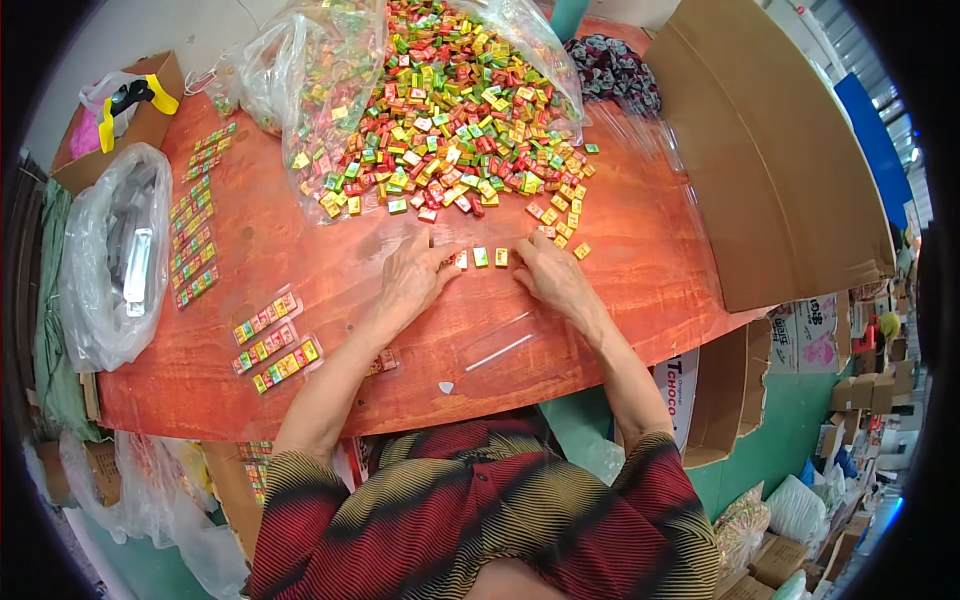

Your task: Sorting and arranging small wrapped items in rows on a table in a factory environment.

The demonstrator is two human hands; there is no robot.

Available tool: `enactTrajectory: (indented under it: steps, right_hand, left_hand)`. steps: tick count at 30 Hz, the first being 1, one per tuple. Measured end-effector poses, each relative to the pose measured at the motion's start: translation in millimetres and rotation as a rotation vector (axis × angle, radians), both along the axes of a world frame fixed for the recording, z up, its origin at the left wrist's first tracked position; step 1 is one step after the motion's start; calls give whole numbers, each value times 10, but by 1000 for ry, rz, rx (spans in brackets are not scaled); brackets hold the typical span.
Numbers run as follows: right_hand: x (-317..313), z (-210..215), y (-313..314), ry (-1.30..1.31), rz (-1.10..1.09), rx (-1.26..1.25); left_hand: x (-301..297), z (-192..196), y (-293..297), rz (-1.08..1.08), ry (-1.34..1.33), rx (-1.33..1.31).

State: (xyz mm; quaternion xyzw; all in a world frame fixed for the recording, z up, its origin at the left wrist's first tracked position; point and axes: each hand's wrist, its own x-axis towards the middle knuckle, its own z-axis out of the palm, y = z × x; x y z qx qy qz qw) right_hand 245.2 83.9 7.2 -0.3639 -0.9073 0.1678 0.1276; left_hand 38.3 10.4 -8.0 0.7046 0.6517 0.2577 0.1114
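Note:
Three small candy-sized boxes lie in a short row on the red table between my hands: a red box (461, 260), a green box (481, 257) and a yellow box (501, 257). My left hand (418, 274) has its thumb and fingers closed on the red one at the row's left end. At the other end, my right hand (554, 274) is curled close beside the yellow box; whatever its fingertips hold, if anything, is hidden. Just beyond both hands spreads a large heap of small boxes (450, 130) in red, yellow and green, spilling from a clear plastic bag (335, 90).
Filled clear trays (268, 313) lie left of my forearm, with more strips of boxes (194, 240) farther left. An empty clear tray (498, 345) rests near the front edge. A tall cardboard panel (770, 150) borders the right side; a clear plastic bag (118, 255) sits at the left edge.

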Motion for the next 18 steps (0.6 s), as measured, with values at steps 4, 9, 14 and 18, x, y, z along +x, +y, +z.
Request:
enactTrajectory:
  steps: [4,9,14,18]
  right_hand:
    - [-85,-17,-13,72,-4,-117]
    - [-83,-71,26,131,14,-184]
    - [-114,-150,55,34,76,-195]
    - [-127,-66,-24,104,80,-203]
  left_hand:
    - [1,-8,23,-12,18,14]
    - [41,14,36,-28,-14,-11]
    - [153,1,33,-61,-76,-19]
    - [57,68,-31,-107,-172,-80]
